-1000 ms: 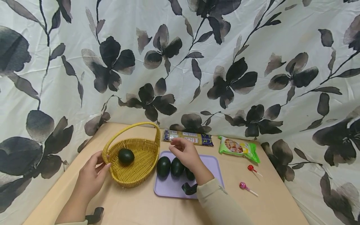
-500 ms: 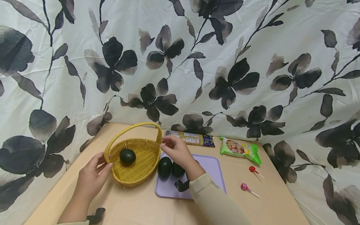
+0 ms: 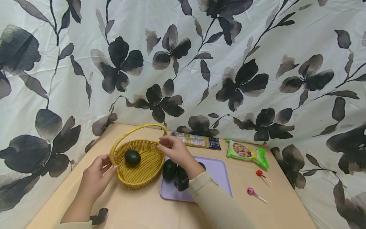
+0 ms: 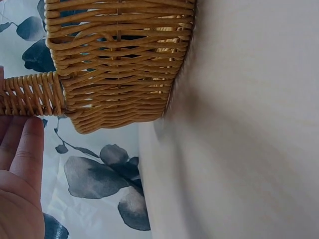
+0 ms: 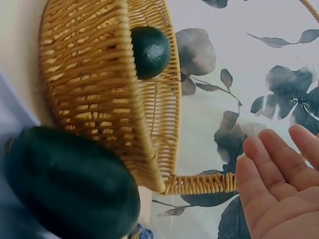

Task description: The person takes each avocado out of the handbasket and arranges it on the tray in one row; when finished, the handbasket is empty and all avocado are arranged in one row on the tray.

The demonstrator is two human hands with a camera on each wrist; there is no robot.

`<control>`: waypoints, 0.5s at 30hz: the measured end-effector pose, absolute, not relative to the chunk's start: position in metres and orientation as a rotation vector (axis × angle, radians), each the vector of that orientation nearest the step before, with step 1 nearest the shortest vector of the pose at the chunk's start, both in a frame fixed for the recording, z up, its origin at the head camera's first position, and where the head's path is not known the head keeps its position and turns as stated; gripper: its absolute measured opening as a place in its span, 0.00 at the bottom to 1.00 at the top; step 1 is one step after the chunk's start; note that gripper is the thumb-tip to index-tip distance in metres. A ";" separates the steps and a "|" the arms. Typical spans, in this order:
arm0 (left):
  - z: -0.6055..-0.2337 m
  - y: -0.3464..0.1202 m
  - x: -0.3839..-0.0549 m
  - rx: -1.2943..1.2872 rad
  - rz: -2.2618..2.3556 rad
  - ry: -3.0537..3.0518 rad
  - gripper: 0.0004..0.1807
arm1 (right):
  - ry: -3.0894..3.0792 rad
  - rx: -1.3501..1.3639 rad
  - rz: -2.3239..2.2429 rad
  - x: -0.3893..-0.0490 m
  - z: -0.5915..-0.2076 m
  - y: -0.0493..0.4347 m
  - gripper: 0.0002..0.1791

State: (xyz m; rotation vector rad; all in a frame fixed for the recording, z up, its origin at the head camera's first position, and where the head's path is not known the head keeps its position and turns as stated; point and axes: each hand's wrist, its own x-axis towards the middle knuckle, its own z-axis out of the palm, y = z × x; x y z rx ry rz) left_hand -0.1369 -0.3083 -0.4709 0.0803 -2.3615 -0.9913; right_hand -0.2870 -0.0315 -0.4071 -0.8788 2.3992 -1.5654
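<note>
A yellow wicker basket [image 3: 140,179] with an arched handle [image 3: 134,129] stands on the table, one dark green avocado [image 3: 132,158] inside it. At the handle's left base, my left hand [image 3: 95,178] pinches the wicker; the left wrist view has its fingers [image 4: 30,149] beneath the handle. My right hand [image 3: 178,154] is at the handle's right base, fingers fairly straight and fingertips at the wicker. Beneath my right forearm lies a lilac tray [image 3: 220,181] bearing several avocados [image 3: 170,170], partly hidden. One tray avocado [image 5: 75,184] looms close in the right wrist view.
Behind the tray lies a long gold and blue packet [image 3: 197,141]. To its right are a green snack bag [image 3: 247,154], a red lollipop [image 3: 259,173] and a pink lollipop [image 3: 251,191]. A floral curtain [image 3: 200,79] hangs along the table's back edge.
My right hand has moved left from above the tray to the right side of the basket handle. My left hand stays at the handle's left side. The whole view has shifted slightly.
</note>
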 end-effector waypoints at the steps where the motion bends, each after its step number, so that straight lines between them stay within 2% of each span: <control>1: -0.471 -0.308 -0.137 0.084 -0.995 -2.364 0.25 | 2.393 -0.877 -1.573 -0.287 -0.407 -0.033 0.22; 15: -0.473 -0.310 -0.138 0.065 -1.047 -2.347 0.24 | 2.295 -0.861 -1.653 -0.290 -0.409 -0.055 0.20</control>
